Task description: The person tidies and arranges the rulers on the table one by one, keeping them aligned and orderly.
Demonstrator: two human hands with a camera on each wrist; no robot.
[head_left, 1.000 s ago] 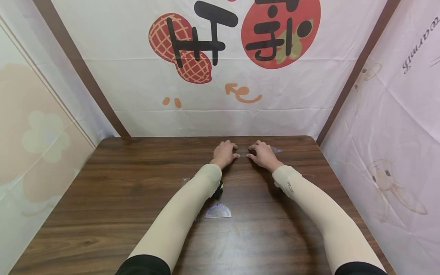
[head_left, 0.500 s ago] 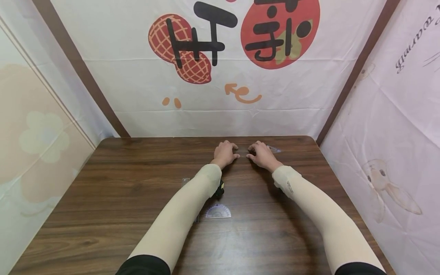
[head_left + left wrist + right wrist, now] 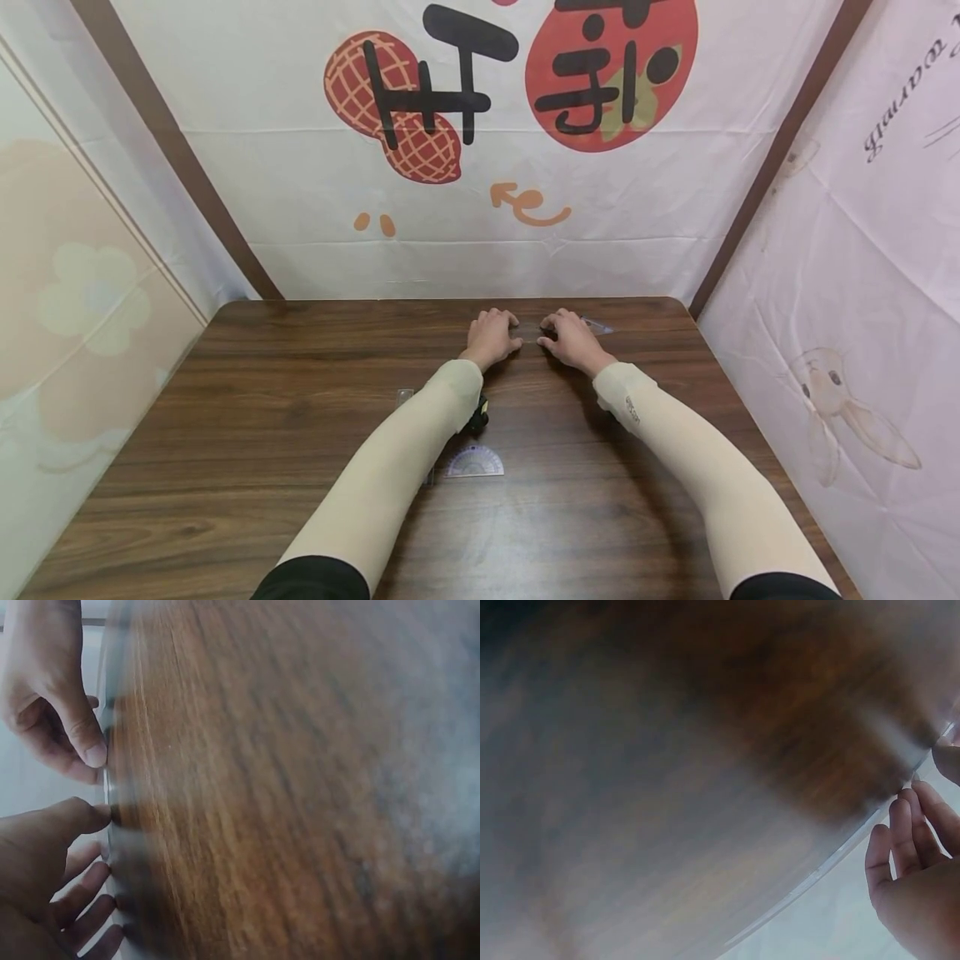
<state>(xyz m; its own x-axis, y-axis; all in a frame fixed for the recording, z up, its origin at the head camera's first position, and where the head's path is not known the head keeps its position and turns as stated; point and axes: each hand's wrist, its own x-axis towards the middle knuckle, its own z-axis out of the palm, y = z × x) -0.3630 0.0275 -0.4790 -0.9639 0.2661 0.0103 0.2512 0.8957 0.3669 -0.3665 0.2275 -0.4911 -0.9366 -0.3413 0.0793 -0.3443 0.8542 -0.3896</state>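
Both hands [image 3: 530,337] touch what seems a clear ruler [image 3: 531,330].

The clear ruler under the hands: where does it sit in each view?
Head: clear ruler lies at the table's far edge, mostly covered by the left hand and right hand.
Left wrist: only a pale, blurred edge shows at the fingertips.
Right wrist: a pale edge at the fingertips, too blurred to be sure.
Shared landmark: the wooden table.
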